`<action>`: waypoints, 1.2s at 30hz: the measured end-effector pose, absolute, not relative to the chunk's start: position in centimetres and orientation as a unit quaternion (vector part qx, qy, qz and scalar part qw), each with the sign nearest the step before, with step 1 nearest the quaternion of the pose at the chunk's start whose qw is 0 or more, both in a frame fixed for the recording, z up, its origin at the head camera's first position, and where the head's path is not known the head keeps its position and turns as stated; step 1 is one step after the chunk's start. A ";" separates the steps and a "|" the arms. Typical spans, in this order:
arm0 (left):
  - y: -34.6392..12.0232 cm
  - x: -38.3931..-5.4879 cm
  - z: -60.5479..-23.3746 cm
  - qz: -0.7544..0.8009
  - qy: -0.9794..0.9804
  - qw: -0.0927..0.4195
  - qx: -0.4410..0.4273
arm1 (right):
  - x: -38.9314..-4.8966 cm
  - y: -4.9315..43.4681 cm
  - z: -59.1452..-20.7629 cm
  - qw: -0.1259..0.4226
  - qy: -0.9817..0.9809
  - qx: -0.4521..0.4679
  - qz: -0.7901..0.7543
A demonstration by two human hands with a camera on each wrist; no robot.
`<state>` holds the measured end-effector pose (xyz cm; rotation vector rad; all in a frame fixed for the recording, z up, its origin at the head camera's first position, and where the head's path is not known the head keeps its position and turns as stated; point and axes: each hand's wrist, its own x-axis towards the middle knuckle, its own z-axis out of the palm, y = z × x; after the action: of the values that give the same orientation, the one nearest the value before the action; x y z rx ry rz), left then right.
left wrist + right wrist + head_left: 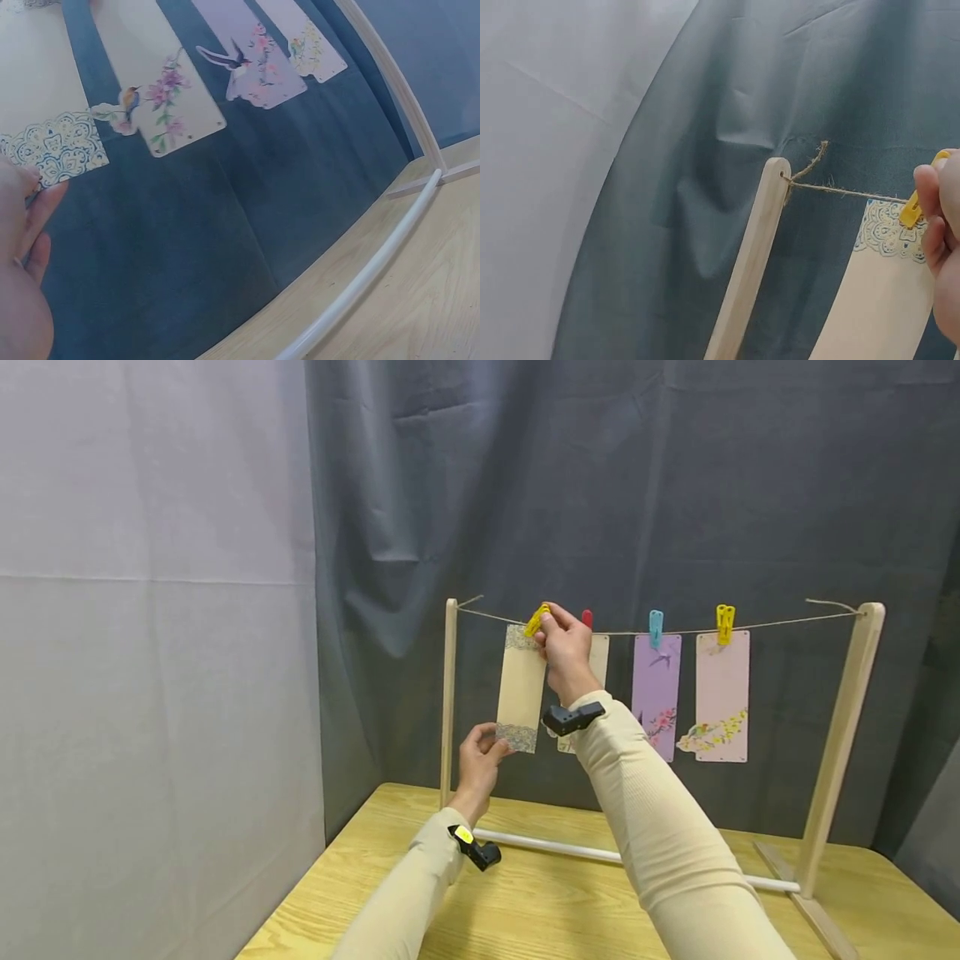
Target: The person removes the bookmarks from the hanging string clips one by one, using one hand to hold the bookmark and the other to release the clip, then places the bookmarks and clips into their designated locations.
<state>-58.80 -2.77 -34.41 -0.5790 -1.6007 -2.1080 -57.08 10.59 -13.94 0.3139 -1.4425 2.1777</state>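
"where's the cream card [521,689]?"

"at the string [841,191], nearest the left post [448,693], its long axis close to upright, with the lower end slanting slightly left."

"and the fingers?"

"the left hand [477,767] pinches the card's lower left corner; the right hand [567,652] pinches a yellow clip [536,620] at the top edge."

"which way does the clip point?"

"biting end down and left, long axis slanted."
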 end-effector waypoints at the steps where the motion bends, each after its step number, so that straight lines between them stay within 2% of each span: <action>1: -2.9 -58.8 -34.4 -0.760 -0.577 0.217 -0.206 | -57.1 10.5 -14.0 0.247 -0.519 0.116 0.810; 19: -3.4 -58.9 -34.5 -0.764 -0.582 0.201 -0.192 | -57.7 10.3 -14.0 0.202 -0.351 0.102 0.909; 36: -2.8 -58.9 -33.8 -0.773 -0.570 0.189 -0.206 | -57.7 10.2 -13.1 0.228 -0.322 0.090 0.915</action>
<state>-58.93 -2.81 -33.84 -0.5797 -1.6019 -2.1730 -57.65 10.22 -13.10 0.2478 -0.8869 2.5194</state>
